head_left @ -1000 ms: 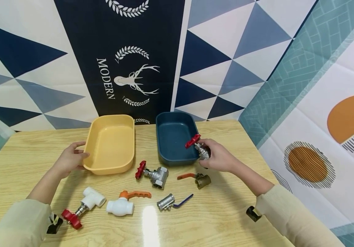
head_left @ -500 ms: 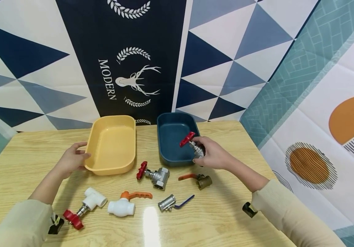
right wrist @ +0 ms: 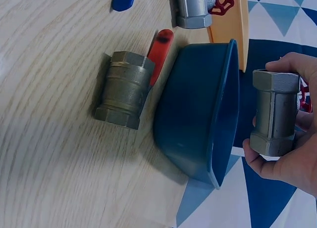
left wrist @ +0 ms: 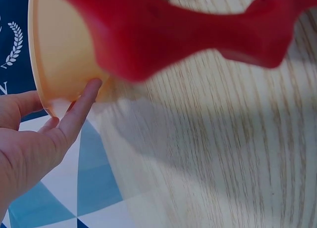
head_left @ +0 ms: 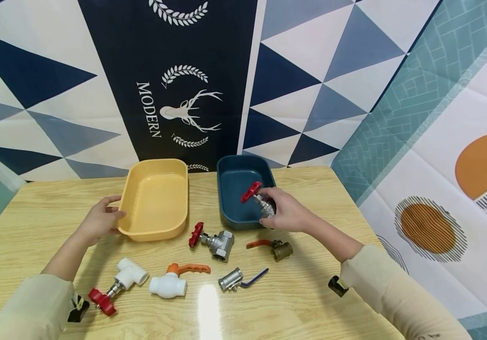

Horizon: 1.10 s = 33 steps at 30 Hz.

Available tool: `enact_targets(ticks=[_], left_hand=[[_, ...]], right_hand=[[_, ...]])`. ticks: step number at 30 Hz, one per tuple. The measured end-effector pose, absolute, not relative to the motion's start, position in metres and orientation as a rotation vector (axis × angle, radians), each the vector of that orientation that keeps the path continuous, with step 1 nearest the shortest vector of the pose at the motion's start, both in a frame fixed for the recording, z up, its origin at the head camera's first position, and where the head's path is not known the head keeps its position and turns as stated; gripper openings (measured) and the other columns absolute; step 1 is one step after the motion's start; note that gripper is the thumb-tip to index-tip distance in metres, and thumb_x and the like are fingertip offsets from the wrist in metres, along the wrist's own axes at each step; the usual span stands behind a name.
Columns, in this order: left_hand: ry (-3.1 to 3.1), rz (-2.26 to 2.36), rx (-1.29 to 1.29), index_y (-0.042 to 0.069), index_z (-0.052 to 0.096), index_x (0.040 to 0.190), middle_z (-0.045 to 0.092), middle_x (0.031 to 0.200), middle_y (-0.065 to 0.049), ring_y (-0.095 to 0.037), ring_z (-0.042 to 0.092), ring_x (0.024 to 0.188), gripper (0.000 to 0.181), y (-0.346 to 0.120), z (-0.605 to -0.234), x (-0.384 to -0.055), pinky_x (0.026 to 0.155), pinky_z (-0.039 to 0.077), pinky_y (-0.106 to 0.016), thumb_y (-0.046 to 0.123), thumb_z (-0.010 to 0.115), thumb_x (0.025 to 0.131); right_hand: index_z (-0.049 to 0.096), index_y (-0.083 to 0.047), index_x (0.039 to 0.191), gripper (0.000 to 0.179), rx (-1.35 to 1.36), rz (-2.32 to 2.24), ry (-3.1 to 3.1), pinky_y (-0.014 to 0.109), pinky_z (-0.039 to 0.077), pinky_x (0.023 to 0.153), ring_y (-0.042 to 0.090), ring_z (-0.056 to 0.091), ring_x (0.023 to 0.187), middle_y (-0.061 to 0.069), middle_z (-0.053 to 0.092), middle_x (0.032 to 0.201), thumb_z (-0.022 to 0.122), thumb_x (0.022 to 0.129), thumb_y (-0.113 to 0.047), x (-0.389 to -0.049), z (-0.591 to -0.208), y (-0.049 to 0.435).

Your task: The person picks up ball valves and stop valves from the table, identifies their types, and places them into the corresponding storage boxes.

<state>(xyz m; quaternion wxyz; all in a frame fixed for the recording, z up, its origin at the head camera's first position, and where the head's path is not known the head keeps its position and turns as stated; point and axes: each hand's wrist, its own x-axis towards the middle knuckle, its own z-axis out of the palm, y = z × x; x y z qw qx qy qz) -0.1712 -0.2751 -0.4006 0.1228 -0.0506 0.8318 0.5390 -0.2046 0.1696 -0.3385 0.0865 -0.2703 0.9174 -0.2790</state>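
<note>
My right hand (head_left: 288,210) grips a metal gate valve (right wrist: 275,112) with a red handwheel (head_left: 251,192). It holds the valve over the near right part of the dark blue bin (head_left: 239,223), handwheel pointing to the left. In the right wrist view, fingers and thumb curl round the silvery valve body, beside the bin's rim. My left hand (head_left: 99,221) is at the left side of the yellow bin (head_left: 154,233), thumb over the rim, other fingers along the outer wall. In the left wrist view, one finger (left wrist: 81,107) lies straight against that wall.
Before the bins lie another red-wheeled metal valve (head_left: 219,245), a brass ball valve (head_left: 281,251), a steel ball valve (head_left: 230,278) with blue lever, a white ball valve (head_left: 168,285) with orange handle, and a white valve (head_left: 129,274) with red handwheel near my left sleeve.
My right hand has moved left with the gate valve, from the blue bin's right edge to over the bin. My left hand stays at the yellow bin.
</note>
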Motion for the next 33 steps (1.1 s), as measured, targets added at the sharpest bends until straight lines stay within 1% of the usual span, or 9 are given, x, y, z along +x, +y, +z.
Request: enact_targets(ticks=[3,16,27,33], left_hand=[[2.431,1.57,-0.149,-0.008,0.006,0.146,0.03,0.134,-0.04,-0.015,0.063,0.084,0.062,-0.275,-0.4,-0.172,0.069,0.059,-0.038,0.012,0.041,0.099],[2.431,1.579,-0.146,-0.009,0.006,0.145,0.03,0.133,-0.041,-0.016,0.063,0.084,0.061,-0.274,-0.398,-0.171,0.068,0.059,-0.039,0.011,0.04,0.099],[2.44,1.583,-0.146,-0.009,0.007,0.145,0.032,0.132,-0.041,-0.016,0.063,0.083,0.061,-0.272,-0.399,-0.169,0.068,0.059,-0.039,0.009,0.04,0.098],[2.437,1.589,-0.148,-0.009,0.007,0.145,0.032,0.132,-0.04,-0.016,0.063,0.082,0.061,-0.272,-0.399,-0.169,0.066,0.059,-0.038,0.009,0.041,0.098]], right_hand=[[0.046,-0.002,0.131,0.062,-0.819,-0.83,2.734,0.032,0.051,0.078,0.022,0.053,0.096,0.012,0.055,0.114,0.071,0.077,-0.018,-0.206,-0.337,0.167],[0.045,-0.003,0.133,0.065,-0.839,-0.767,2.742,0.037,0.051,0.085,0.023,0.051,0.102,0.011,0.054,0.118,0.072,0.077,-0.022,-0.209,-0.332,0.156],[0.044,-0.004,0.134,0.065,-0.855,-0.761,2.725,0.035,0.05,0.084,0.022,0.05,0.101,0.011,0.053,0.118,0.071,0.078,-0.022,-0.211,-0.328,0.149],[0.043,-0.005,0.135,0.066,-0.859,-0.77,2.7,0.034,0.05,0.085,0.022,0.05,0.103,0.01,0.051,0.121,0.071,0.079,-0.022,-0.213,-0.329,0.145]])
